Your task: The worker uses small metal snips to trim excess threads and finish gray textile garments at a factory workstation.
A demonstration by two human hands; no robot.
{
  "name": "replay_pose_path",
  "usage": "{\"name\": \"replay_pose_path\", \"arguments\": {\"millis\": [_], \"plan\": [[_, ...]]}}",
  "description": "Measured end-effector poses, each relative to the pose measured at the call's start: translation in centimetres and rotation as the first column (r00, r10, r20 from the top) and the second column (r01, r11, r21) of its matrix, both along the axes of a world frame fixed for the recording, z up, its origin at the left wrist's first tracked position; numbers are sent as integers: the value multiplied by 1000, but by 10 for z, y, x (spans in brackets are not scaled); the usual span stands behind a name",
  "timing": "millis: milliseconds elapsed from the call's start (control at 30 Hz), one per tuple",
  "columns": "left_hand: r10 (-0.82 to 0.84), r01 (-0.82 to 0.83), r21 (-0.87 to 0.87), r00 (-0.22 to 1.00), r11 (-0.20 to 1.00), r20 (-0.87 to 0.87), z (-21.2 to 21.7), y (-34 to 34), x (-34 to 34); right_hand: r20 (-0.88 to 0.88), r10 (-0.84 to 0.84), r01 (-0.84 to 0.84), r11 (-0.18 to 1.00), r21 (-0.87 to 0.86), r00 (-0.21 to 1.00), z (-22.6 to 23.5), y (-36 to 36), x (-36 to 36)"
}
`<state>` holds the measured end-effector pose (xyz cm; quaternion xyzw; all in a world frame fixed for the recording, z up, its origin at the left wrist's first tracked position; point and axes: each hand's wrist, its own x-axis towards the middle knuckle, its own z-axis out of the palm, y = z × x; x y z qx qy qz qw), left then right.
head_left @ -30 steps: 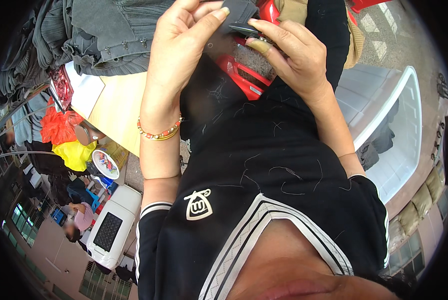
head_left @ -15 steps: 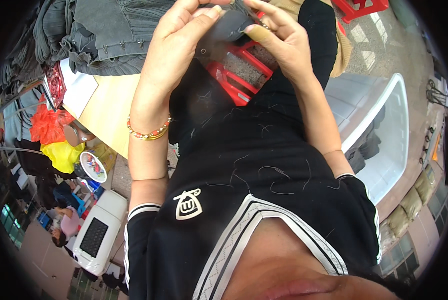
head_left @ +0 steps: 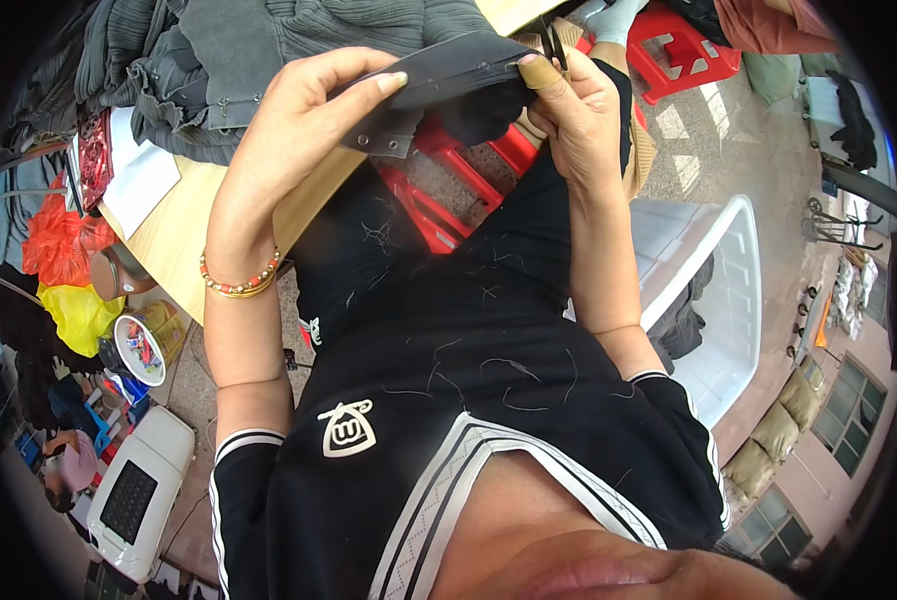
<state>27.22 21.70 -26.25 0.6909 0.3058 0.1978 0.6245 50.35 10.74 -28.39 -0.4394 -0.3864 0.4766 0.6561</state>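
Observation:
My left hand [head_left: 304, 115] pinches one end of a dark grey fabric strip [head_left: 459, 72], stretched out between both hands above my lap. A flap with metal eyelets [head_left: 384, 138] hangs below its left part. The right hand [head_left: 581, 115], with a tan covering on its thumb, grips the other end. Two thin dark points, like thread snips [head_left: 551, 42], stick up from the right fingers; their handle is hidden. Beside the left hand, a pile of dark grey ribbed garments [head_left: 209, 75] with small metal hooks lies on the table.
The pale wooden table [head_left: 174, 240] carries white paper [head_left: 144, 165]. Red plastic stools [head_left: 679, 60] stand ahead and between my knees. To my right is a translucent bin [head_left: 739, 300] holding dark cloth. A tub of small coloured things [head_left: 141, 350] and red and yellow bags [head_left: 79, 315] are left.
Both hands have moved toward me and apart. The strip, bunched between them before, is now drawn out lengthwise, and its eyelets show. The dark points at the right hand have come into sight.

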Motion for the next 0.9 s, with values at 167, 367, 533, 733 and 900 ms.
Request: {"name": "replay_pose_path", "arguments": {"millis": [167, 367, 533, 733, 900], "plan": [[-61, 86, -162, 987, 983, 150, 8, 10, -15, 71, -14, 12, 1000, 25, 997, 9, 8, 5], [-23, 117, -316, 957, 941, 289, 13, 11, -24, 223, -133, 99, 982, 159, 966, 28, 29, -19], [104, 40, -387, 934, 921, 343, -3, 18, -22, 579, -160, 130, 987, 93, 799, 6, 52, -26], [168, -41, -378, 936, 925, 309, -15, 18, -13, 695, -130, 77, 991, 107, 707, 1, 30, -38], [224, -89, -388, 920, 917, 321, -22, 14, -15, 796, -163, 63, 986, 156, 583, 1, 25, -46]]}}
